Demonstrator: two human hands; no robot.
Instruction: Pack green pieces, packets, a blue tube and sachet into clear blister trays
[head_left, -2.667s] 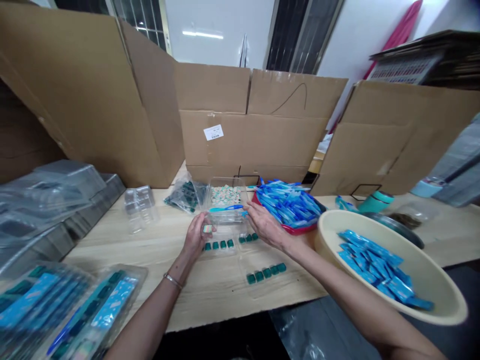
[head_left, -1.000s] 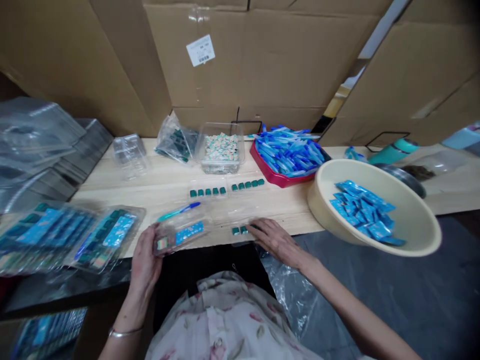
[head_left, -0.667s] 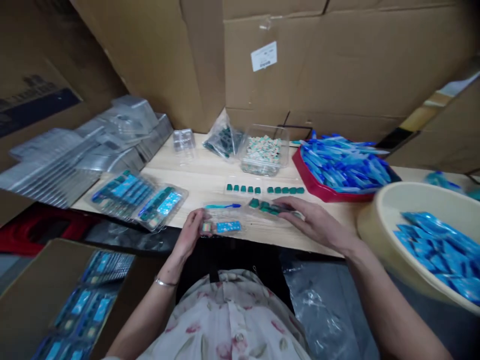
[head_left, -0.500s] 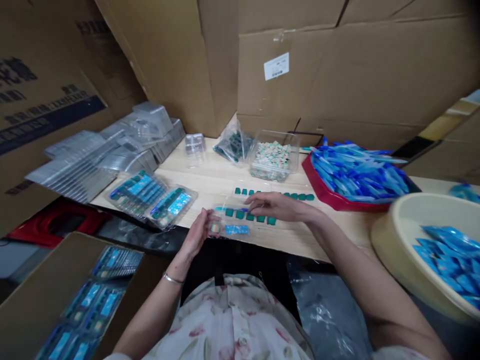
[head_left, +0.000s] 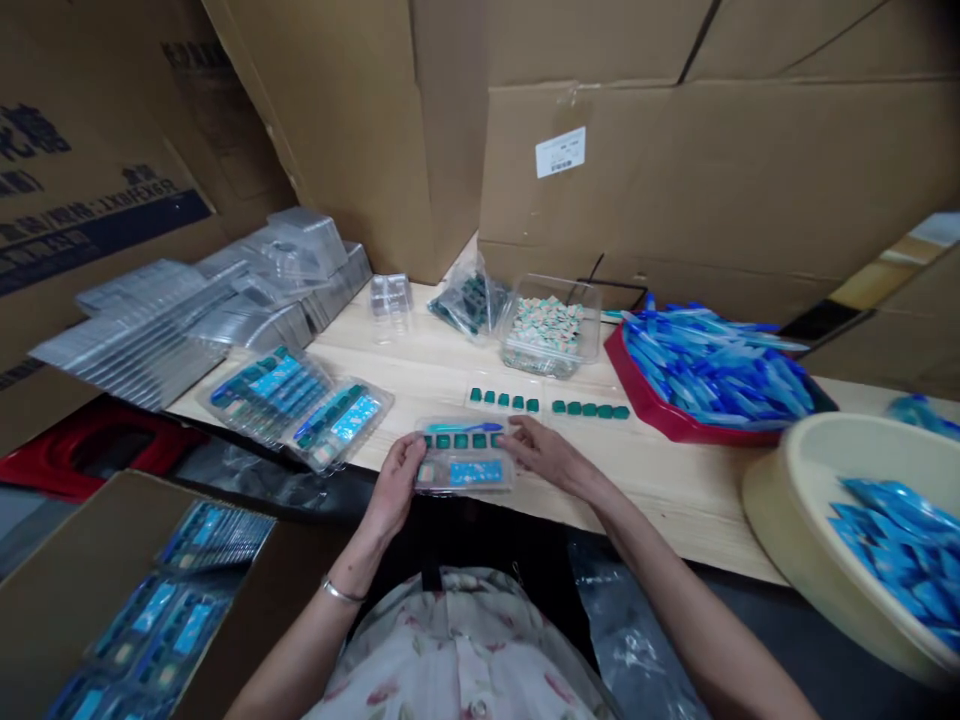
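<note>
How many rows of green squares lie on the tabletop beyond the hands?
2: the left row and the right row, side by side with a small gap between.

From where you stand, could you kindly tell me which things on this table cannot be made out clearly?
In the head view:
The clear plastic tray's left end: hidden by the left hand.
The carton label: print too small.
The basin: cut off by the right edge.
The plastic bag's contents: blurred by the film.

cream floral button-front blouse (head_left: 457, 650), thin silver bangle (head_left: 343, 592)
</note>
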